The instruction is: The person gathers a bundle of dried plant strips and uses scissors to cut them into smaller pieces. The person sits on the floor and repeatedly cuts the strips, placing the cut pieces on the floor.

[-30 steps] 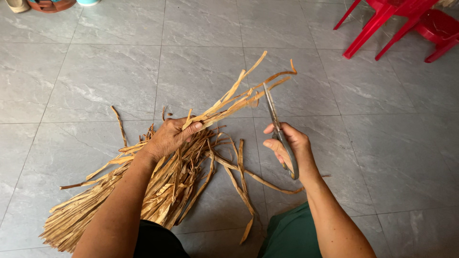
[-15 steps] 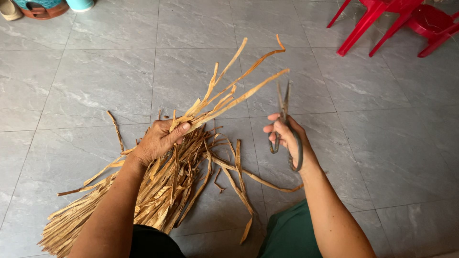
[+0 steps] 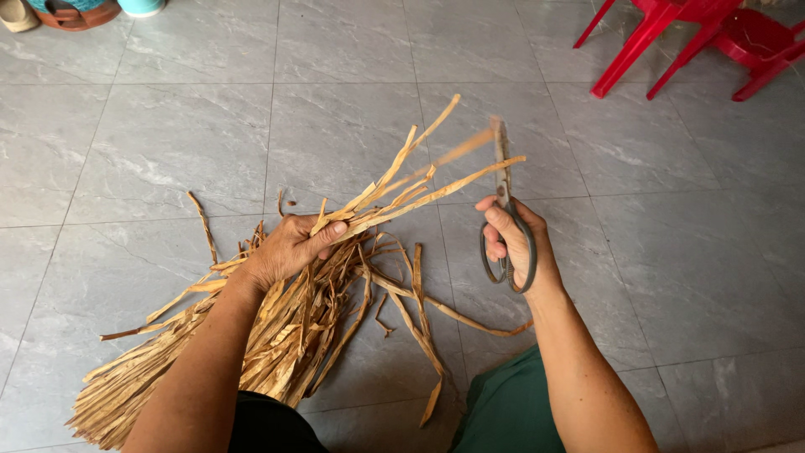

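Both blades (image 3: pixel 501 159) prob. nearer strips (image 3: pixel 402 189)

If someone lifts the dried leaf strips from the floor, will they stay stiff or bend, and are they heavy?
The dried leaf strips probably feel light: the left hand raises a bunch in a loose grip. They seem half stiff, since the lifted ends point upward, yet single strips on the tile floor curl. Thin, dry edges may crack.

1. Dried strips (image 3: pixel 251 352): tan, straw-yellow with darker brown streaks.
2. Scissors (image 3: pixel 506 226): dull grey metal, dark handle loops, just right of the strips.
3. Floor tiles (image 3: pixel 168 151): grey, marbled with whitish veins, pale grout lines.
4. Plastic chairs (image 3: pixel 696 33): bright red, far right of the strips.
5. Garment (image 3: pixel 511 411): green, below the scissors.
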